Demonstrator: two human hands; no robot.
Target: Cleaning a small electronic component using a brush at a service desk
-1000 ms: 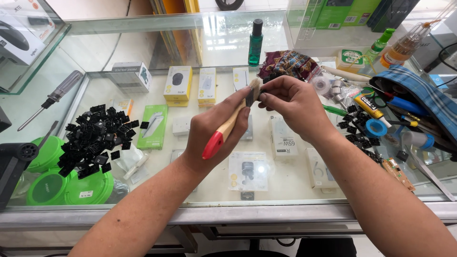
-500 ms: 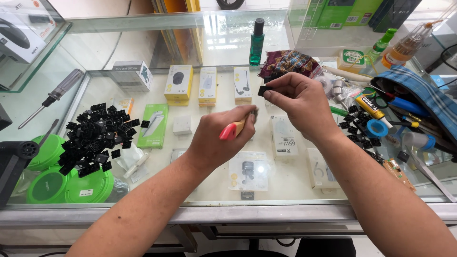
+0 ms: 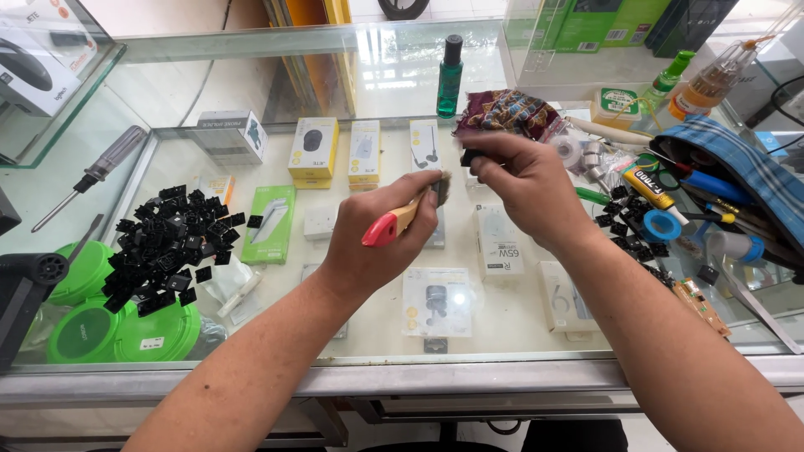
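Note:
My left hand [image 3: 377, 238] grips a small brush [image 3: 404, 219] with a red and wooden handle, its bristles pointing up and right. My right hand [image 3: 521, 188] pinches a small black keycap [image 3: 471, 156] between thumb and fingers, just right of the bristles. Both hands hover over a glass counter [image 3: 469, 331]. A heap of black keycaps [image 3: 167, 247] lies on the glass at the left. More loose black keycaps [image 3: 624, 226] lie to the right of my right hand.
Green round lids [image 3: 126, 322] sit under the keycap heap. A screwdriver [image 3: 88, 176] lies far left. A green bottle [image 3: 450, 75], a patterned cloth [image 3: 511, 110] and a plaid tool pouch [image 3: 745, 188] stand behind and right. Boxed goods show beneath the glass.
The brush has tipped from upright to a flatter slant and swung back near the keycap. My right hand stays put with the keycap.

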